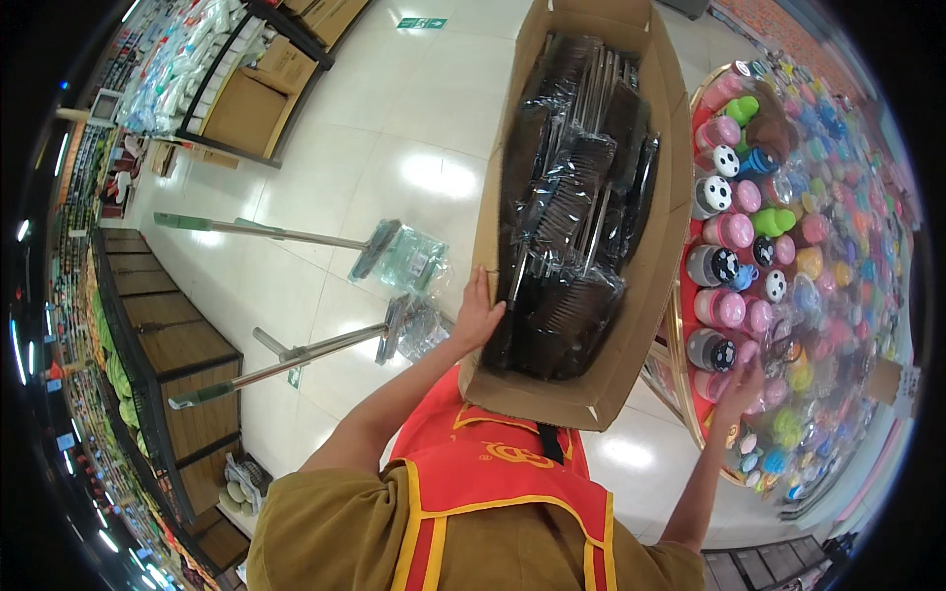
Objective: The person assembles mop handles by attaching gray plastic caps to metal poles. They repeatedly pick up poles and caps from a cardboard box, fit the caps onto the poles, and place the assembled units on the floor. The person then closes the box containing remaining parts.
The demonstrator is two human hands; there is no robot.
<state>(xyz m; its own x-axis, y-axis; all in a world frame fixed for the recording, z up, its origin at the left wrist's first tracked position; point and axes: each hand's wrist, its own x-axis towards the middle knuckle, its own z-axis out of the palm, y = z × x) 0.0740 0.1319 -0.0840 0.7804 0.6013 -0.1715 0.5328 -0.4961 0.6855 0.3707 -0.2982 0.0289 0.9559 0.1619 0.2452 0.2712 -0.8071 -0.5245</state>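
A long open cardboard box [645,325] stands in front of me, tilted. It holds several black comb-toothed pieces [572,197] in clear plastic, with metal rods among them. My left hand [479,313] grips the box's near left side, fingers against the cardboard and thumb at the rim. Off to the right, my right hand [739,392] reaches in among pink-lidded cups [727,307] on a round display table. Its fingertips blend with the pink cups, so I cannot make out whether it holds one.
Two long-handled brooms or dustpans with plastic-wrapped heads, an upper one [379,246] and a lower one [394,330], stand left of the box. The display table's gold rim [674,325] runs close along the box's right side. Wooden shelving [187,345] lines the left.
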